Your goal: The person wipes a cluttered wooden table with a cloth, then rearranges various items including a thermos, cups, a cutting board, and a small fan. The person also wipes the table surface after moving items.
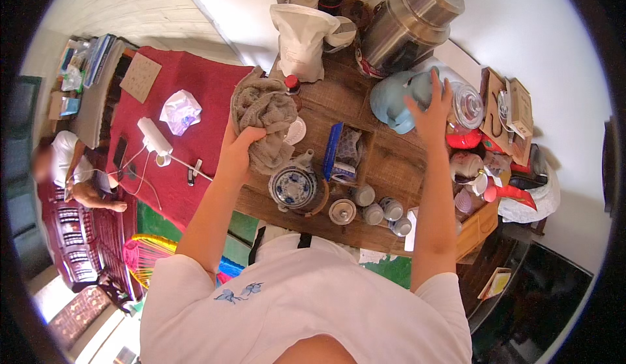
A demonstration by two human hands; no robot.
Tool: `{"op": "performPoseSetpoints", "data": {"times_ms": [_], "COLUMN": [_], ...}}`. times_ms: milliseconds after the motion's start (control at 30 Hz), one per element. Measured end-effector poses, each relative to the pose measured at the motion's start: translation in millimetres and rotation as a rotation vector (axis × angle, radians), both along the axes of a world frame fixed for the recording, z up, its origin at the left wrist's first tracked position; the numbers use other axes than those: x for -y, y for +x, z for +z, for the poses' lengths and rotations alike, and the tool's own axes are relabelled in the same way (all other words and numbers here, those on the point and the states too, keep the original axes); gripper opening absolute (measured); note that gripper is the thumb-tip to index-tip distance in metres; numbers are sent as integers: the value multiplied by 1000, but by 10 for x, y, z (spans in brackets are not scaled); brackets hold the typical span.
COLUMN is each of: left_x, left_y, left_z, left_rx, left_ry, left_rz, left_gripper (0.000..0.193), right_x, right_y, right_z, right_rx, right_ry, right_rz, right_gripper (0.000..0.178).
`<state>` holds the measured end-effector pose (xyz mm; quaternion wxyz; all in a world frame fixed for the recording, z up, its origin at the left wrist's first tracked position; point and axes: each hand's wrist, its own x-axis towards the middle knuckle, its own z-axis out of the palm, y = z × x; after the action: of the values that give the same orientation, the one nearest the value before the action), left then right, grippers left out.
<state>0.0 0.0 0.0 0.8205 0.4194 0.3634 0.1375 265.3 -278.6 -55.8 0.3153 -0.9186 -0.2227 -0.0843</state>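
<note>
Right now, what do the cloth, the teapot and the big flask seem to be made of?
Cloth: soft, matt fabric, judging by its coarse texture and limp folds in the left hand. Teapot: likely glazed ceramic, from its smooth, blue-patterned white surface. Big flask: probably brushed stainless steel, from its silvery sheen, though a metallic coating is possible.

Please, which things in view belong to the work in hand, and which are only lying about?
In the work:
brown cloth, gripped by the left hand
blue-grey vessel, at the spread right hand; contact unclear

Seemingly lying about:
patterned teapot
small cups
steel flask
white power strip
</note>
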Motion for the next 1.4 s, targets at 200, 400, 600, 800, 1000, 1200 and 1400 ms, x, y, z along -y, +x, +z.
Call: {"op": "performPoseSetpoints", "data": {"times_ms": [200,400,600,800,1000,1200,1400], "left_x": [-152,-62,60,385,957,1398,1682], "left_y": [-43,209,414,541,677,701,581], "left_z": [-146,-148,-279,-415,-535,-624,-833], "left_rx": [28,78,61,23,14,-24,-5], "left_ry": [0,-60,-20,2,-18,-99,-7], "left_rz": [-39,-145,-212,-357,-512,-334,-387], "left_gripper": [62,69,68,73,70,74,72], "right_x": [-31,31,510,1418,1917,1381,252], "right_y": [-1332,-1787,-1367,-678,-111,-632,-1673], "right_z": [-188,-735,-688,-638,-800,-456,28], "right_rx": [-165,-459,-143,-127,-13,257,-563], "right_ry": [91,-222,-276,-508,-392,-95,544], "right_rz": [-182,-132,-110,-89,-114,-237,318], "right_gripper": [61,36,29,26,35,49,68]}}
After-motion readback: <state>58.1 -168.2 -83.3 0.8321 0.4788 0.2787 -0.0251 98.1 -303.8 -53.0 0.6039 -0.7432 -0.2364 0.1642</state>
